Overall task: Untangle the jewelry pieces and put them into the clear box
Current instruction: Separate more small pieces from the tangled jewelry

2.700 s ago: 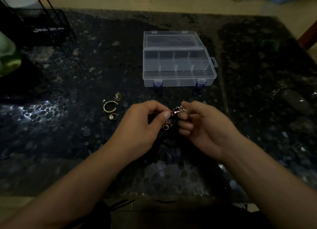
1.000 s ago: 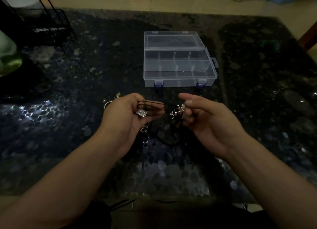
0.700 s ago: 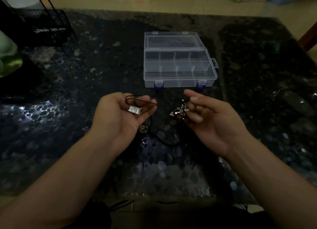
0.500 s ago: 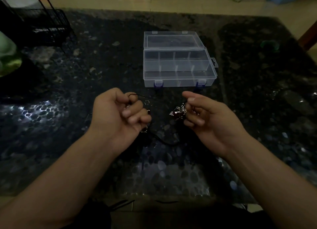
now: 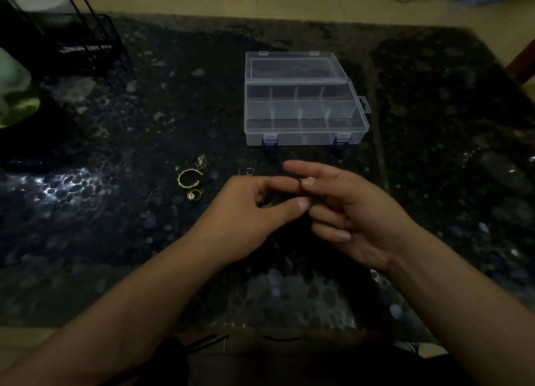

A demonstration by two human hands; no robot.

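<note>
Near edge of dark table [image 5: 86,241]: left hand [image 5: 246,212] and right hand [image 5: 356,214] met at centre, fingertips pinched on small jewelry piece [image 5: 310,179], mostly hidden. Left of hands: gold open ring [image 5: 188,178], stone ring [image 5: 193,195], small gold charm [image 5: 201,162]. Toward far edge: clear box [image 5: 304,116], lid laid back, compartments bare.

Jewelry tangle [image 5: 310,179] mostly behind fingers

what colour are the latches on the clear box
Blue latches on the clear box; head view.
</note>
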